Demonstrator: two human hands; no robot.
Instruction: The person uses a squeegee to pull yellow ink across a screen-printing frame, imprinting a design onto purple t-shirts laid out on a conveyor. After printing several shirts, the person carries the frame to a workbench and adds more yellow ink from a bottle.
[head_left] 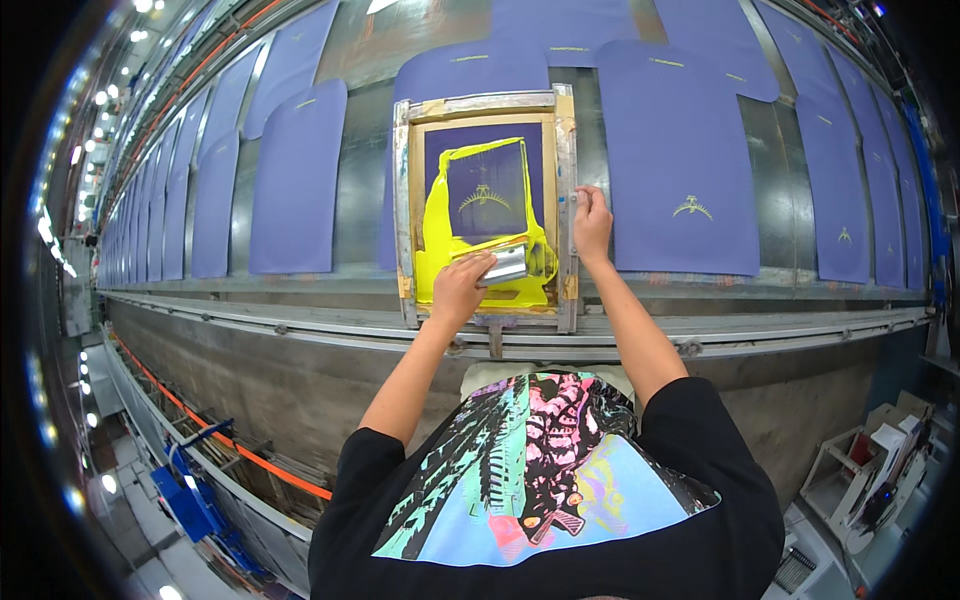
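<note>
My left hand [462, 287] is closed on a silver metal squeegee [506, 263] at the near end of a screen printing frame. Bright yellow ink [437, 225] lies around the mesh window, where a small curved emblem shows. The screen frame [404, 190], with worn, taped edges, rests over a purple fabric piece on the long table. At the frame's right side bar, my right hand [592, 222] is closed, its fingers curled around the bar's outer edge.
Purple fabric pieces [680, 150] lie in rows on the metal table, several bearing small yellow prints. A metal rail [300, 318] runs along the near edge. Blue equipment [195, 510] stands at lower left, and a white rack [865, 470] at lower right.
</note>
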